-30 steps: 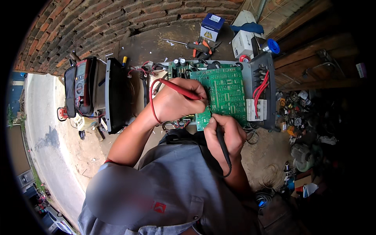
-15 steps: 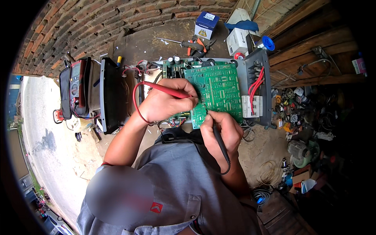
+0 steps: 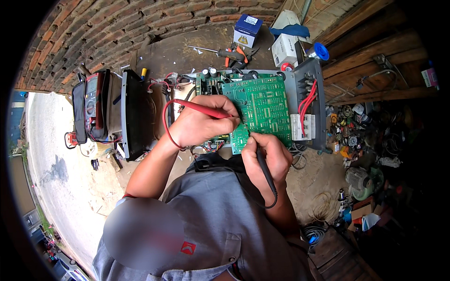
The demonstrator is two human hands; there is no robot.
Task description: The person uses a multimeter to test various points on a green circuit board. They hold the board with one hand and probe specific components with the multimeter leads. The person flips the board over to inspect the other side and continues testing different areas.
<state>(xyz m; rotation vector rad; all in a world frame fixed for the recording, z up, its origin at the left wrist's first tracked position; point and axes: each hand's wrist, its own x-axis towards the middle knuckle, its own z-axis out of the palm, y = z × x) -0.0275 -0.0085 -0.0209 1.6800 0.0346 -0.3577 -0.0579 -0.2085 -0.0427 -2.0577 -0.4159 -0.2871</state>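
My left hand (image 3: 206,121) is closed round a red test probe (image 3: 199,107), its tip end pointing at the left part of a green circuit board (image 3: 267,110). My right hand (image 3: 268,157) pinches a black test probe (image 3: 265,171) over the board's lower edge. Whether the two tips touch the board is too small to tell. The board lies solder side up on an opened metal-cased device, with a breaker block (image 3: 302,126) and red wires (image 3: 307,100) on its right panel. A red and grey multimeter (image 3: 91,100) stands in its pouch on the left.
Behind the device lie a screwdriver (image 3: 206,49), pliers (image 3: 236,56) and a blue and white box (image 3: 247,30). Further right are a white box (image 3: 284,50) and a blue spool (image 3: 320,51). The dark side panel (image 3: 136,112) stands upright at left; cluttered parts and motors (image 3: 361,178) cover the right floor.
Both hands keep their hold on the probes. The probes have barely shifted, and the whole view has moved very slightly.
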